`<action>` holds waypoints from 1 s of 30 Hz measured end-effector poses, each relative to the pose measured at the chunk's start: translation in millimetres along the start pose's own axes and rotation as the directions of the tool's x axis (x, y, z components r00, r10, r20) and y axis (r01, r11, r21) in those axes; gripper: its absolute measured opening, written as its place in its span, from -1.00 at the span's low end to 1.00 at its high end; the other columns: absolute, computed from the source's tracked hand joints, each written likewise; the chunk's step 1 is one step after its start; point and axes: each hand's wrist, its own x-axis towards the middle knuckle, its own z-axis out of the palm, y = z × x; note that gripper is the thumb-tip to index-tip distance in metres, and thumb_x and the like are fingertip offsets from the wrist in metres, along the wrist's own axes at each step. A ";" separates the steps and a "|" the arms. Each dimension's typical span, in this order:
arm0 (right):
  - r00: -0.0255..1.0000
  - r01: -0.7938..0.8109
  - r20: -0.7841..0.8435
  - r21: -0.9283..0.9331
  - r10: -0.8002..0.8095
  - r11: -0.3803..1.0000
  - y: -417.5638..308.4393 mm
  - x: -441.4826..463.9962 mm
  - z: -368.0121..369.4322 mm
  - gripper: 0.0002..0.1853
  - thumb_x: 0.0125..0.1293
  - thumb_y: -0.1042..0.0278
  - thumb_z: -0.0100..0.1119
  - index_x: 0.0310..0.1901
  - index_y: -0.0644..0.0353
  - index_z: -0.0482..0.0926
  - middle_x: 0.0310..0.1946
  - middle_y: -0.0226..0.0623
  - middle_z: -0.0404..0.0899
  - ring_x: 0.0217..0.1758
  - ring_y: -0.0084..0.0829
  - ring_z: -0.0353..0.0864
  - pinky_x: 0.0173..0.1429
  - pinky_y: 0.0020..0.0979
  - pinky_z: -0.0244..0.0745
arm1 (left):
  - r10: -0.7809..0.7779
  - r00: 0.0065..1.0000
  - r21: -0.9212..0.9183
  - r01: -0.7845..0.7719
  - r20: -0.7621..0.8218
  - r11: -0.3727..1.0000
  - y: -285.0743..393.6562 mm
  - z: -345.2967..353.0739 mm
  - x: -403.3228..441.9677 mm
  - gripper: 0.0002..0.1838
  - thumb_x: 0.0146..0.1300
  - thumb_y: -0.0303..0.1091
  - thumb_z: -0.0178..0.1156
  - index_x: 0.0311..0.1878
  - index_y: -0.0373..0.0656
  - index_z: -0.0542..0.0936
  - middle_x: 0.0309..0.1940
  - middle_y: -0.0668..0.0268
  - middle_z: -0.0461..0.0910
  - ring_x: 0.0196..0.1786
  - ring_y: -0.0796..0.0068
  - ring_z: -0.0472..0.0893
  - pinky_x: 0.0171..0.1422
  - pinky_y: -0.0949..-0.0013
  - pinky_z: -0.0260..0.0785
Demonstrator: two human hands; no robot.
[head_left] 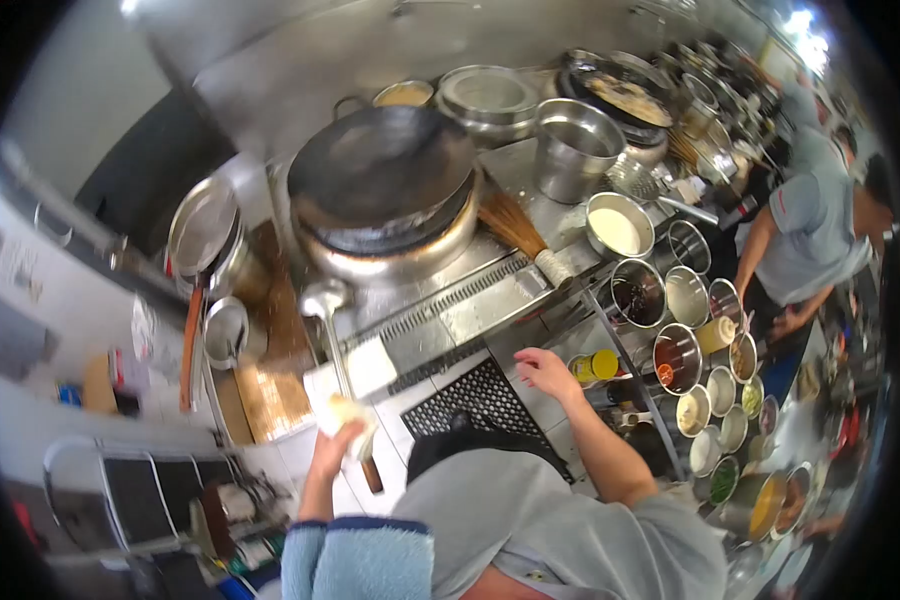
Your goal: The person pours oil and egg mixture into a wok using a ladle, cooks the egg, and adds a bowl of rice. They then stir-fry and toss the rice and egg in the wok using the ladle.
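My left hand (338, 447) is closed on a pale cloth (358, 424), at the lower left of centre. Beside the cloth runs the long handle of a metal ladle (325, 298), its bowl resting at the stove's front edge and its wooden end sticking out below the cloth. My right hand (545, 372) is in the air in front of the stove edge, fingers apart, holding nothing. A large dark wok (382, 165) sits on the burner ahead. To its right lies a bamboo brush (512, 222).
Metal pots of ingredients (678, 358) line the right side. A tall steel pot (577, 150) stands behind them. Strainers (203, 228) with a wooden handle are at the left. A black mat (478, 402) lies on the floor. Other people (810, 220) stand far right.
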 end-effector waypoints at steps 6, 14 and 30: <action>0.913 0.311 0.326 -0.172 -0.244 0.935 -84.4 66.2 56.9 -0.66 0.16 0.25 0.17 -0.06 0.23 0.57 -0.27 -0.12 0.66 -0.23 -0.29 0.67 -0.12 -0.36 0.53 | -0.279 0.960 -0.493 0.251 0.018 0.833 -67.4 2.7 -1.3 -0.54 0.10 -0.34 0.25 0.07 -0.26 0.44 -0.18 0.22 0.56 -0.13 0.37 0.57 0.02 0.34 0.42; 0.584 0.672 0.677 -0.093 -0.448 0.735 -158.2 80.0 113.6 -0.56 0.26 0.10 0.13 0.02 0.28 0.49 -0.17 0.00 0.62 -0.10 -0.10 0.62 0.00 -0.24 0.48 | 0.203 0.872 0.020 -0.217 -0.445 0.976 20.1 132.5 -41.9 -0.49 -0.06 -0.45 0.35 0.01 -0.34 0.43 -0.14 0.18 0.55 -0.14 0.36 0.55 -0.01 0.33 0.41; 0.914 0.397 -0.151 0.519 -0.376 0.757 -159.1 38.4 -152.4 -0.31 0.22 0.47 0.15 0.37 0.17 0.11 -0.44 -0.49 0.44 -0.68 -0.73 0.28 -0.71 -0.67 0.14 | 0.309 0.935 -0.643 -0.130 0.175 0.755 121.6 168.5 20.0 -0.10 -0.10 -0.20 0.35 0.33 -0.23 0.19 0.29 -0.06 0.26 0.23 0.05 0.41 0.26 0.05 0.33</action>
